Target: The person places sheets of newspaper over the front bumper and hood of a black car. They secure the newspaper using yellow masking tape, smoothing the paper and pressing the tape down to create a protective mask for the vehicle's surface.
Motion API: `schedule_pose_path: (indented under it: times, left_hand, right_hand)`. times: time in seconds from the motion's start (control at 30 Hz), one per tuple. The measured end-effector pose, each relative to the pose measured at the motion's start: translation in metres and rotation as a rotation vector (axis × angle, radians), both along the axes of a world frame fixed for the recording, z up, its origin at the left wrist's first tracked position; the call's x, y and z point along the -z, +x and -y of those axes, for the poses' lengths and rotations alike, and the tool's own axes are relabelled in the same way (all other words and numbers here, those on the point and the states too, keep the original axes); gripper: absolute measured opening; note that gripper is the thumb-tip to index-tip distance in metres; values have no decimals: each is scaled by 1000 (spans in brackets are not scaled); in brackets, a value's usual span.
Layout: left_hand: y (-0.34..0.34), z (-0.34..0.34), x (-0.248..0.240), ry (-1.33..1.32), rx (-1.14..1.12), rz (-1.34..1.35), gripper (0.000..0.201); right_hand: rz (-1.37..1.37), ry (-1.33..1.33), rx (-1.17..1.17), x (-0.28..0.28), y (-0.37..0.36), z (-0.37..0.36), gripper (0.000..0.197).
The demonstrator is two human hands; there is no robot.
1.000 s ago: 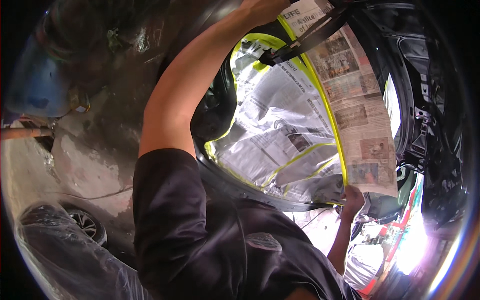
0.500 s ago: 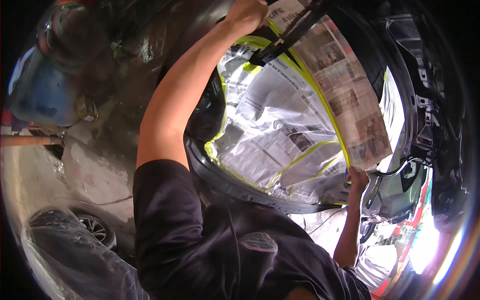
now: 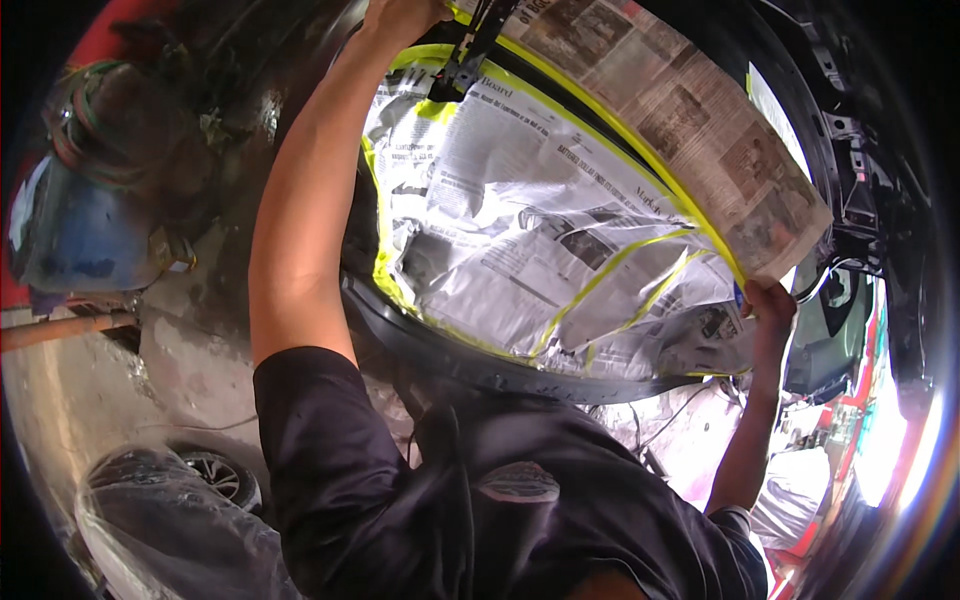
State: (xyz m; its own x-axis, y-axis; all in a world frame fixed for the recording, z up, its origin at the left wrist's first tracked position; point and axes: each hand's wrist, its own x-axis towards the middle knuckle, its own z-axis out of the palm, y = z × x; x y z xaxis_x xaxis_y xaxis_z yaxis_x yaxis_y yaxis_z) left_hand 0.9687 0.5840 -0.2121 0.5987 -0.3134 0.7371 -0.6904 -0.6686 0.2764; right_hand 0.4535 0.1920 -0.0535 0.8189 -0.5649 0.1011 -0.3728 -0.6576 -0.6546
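A long brown newspaper sheet [image 3: 690, 120] with yellow masking tape [image 3: 640, 150] along its near edge is stretched between my two hands. My left hand [image 3: 405, 18], cut off partly by the top edge, is closed on the sheet's far-left taped end. At the other end, my right hand [image 3: 770, 305] is closed on the taped corner. A small blue bit, too small to name, shows beside its fingers. Below the sheet, pale newspaper [image 3: 500, 210] bordered with yellow tape covers an opening in a black vehicle panel [image 3: 500, 372]. A dark strip separates it from the held sheet.
A black strut-like bar [image 3: 470, 55] crosses near my left hand. Black body frame [image 3: 850, 180] stands at the right. Lower left are a plastic-wrapped item [image 3: 170, 520] and a wheel [image 3: 220, 478]; a blue container [image 3: 95, 235] and an orange-brown pipe [image 3: 70, 330] lie above them.
The view has shifted. My left hand appears farther left, my right hand farther right and higher. Between them the newspaper sheet lies at a flatter slant, still held at both ends.
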Motion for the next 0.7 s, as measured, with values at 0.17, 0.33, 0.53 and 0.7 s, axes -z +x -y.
schedule_pose_path:
  times: [0.17,0.33,0.53,0.7]
  left_hand:
    - [6,-18,10,-228,118,-81,14]
    - [-50,5,-29,-861,234,-895,8]
    - [-120,3,-15,-525,-233,98,21]
    - [-206,61,21,-287,-49,36,46]
  right_hand:
    - [37,159,-56,62,32,16,24]
    - [-2,177,-15,87,33,42,27]
    - [6,182,-36,104,47,66,29]
    - [20,203,-47,99,59,66,30]
